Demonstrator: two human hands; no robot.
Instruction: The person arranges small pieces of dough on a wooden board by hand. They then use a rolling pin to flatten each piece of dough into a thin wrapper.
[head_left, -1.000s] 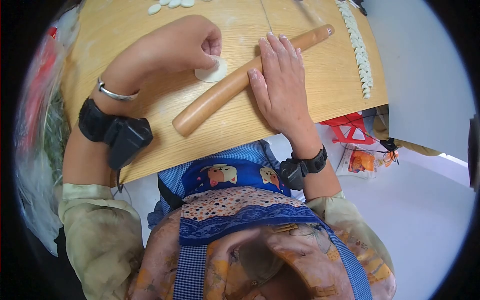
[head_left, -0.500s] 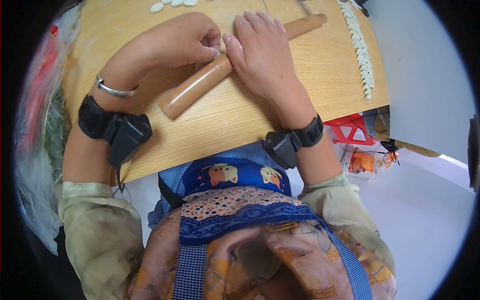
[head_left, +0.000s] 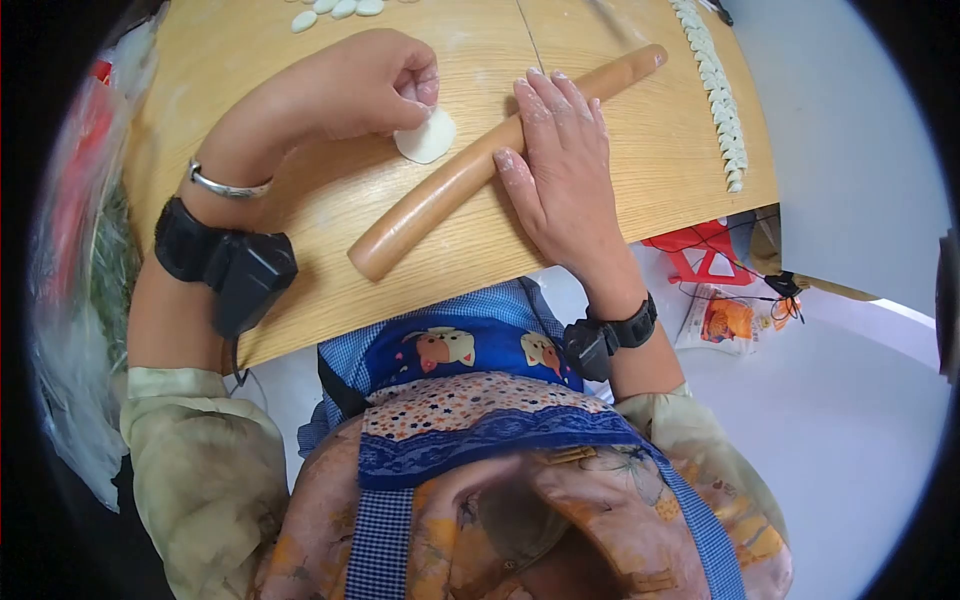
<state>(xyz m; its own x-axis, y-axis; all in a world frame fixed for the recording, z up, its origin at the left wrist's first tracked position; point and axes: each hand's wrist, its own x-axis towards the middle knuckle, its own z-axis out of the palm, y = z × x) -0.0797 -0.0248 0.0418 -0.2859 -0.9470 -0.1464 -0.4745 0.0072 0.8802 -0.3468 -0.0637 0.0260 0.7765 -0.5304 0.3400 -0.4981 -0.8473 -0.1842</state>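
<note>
My left hand is closed, its thumb and fingers pinching the upper edge of a small round dough wrapper that lies on the wooden table. The fingertips partly hide that edge. My right hand lies over a wooden rolling pin, fingers stretched out across it and thumb resting on it, not wrapped round. The pin lies slantwise, just to the right of the wrapper and apart from it. Flour whitens my right fingertips.
Several flat dough pieces lie at the table's far left. A long row of small white dough pieces runs along the right side. Plastic bags hang at the left. A red stool stands below the table's right edge.
My right hand and the rolling pin have moved back toward me and to the right. The dough wrapper, almost hidden before, now shows beside the pin. My left hand has barely shifted.
</note>
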